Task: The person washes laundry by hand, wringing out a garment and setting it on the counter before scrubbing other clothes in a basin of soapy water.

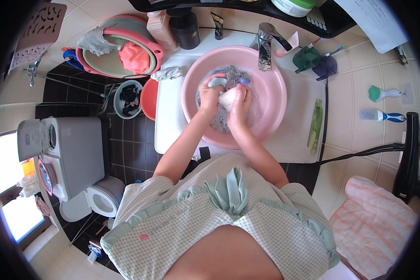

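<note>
A pink basin [271, 109] of sudsy water stands in the white sink. Above the suds, my left hand [210, 97] and my right hand [240, 105] are closed together on a small white cloth [227, 99], bunched between them. Pale blue fabric [217, 81] with a pink edge shows by my left fingertips, and a bluish-purple bit [243, 81] by my right ones; whether these belong to the white cloth I cannot tell. Grey fabric [219, 122] lies wet in the foam below my hands.
The faucet [265, 46] reaches over the basin's far right rim. A wrung grey-white cloth [168, 73] rests on the sink's left edge, near a tub [109, 63] of laundry. Green aloe-like strips [316, 126] lie at right. Cups [307, 59] with toothbrushes hang behind.
</note>
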`<state>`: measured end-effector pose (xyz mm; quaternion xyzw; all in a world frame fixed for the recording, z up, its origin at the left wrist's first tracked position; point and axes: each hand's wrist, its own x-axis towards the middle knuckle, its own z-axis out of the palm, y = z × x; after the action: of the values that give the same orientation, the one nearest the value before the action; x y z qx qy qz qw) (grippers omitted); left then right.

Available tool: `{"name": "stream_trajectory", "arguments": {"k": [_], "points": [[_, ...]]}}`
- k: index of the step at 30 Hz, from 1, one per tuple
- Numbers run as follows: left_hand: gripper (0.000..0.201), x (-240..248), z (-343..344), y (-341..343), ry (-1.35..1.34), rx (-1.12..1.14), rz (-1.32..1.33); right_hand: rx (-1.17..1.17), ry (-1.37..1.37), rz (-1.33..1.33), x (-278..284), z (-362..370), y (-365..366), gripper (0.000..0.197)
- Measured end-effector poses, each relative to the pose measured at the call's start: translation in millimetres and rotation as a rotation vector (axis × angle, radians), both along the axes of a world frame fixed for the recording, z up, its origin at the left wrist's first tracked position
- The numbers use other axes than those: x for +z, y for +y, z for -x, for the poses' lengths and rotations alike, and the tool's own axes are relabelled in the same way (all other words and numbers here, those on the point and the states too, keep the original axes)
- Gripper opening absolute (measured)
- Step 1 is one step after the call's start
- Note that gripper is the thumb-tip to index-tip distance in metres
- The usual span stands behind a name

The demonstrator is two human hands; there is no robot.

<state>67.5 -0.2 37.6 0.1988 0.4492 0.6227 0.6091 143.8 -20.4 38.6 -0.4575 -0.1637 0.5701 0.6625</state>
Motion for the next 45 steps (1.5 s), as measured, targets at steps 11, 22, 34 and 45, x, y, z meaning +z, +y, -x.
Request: {"name": "stream_trajectory", "arguments": {"k": [11, 22, 34, 45], "points": [[0.016, 30.6, 10.2, -4.4, 1.104, -0.257, -0.943, 0.683, 0.669, 0.375, -23.0, -27.5, 43.2, 0.027], [0.012, 7.3, -9.5, -11.3, 1.439, -0.520, -1.824, 1.425, -0.374, 0.444, -4.7, -17.5, 79.8, 0.013], [0.012, -45.0, -10.7, -2.8, 1.709, -0.815, -1.767, 1.218, -0.788, 0.276, -42.2, -13.2, 78.3, 0.011], [0.017, -34.3, 30.2, -15.4, 1.497, -0.655, -1.426, 1.071, -0.001, 0.579, -42.3, -53.0, 59.5, 0.018]]}}
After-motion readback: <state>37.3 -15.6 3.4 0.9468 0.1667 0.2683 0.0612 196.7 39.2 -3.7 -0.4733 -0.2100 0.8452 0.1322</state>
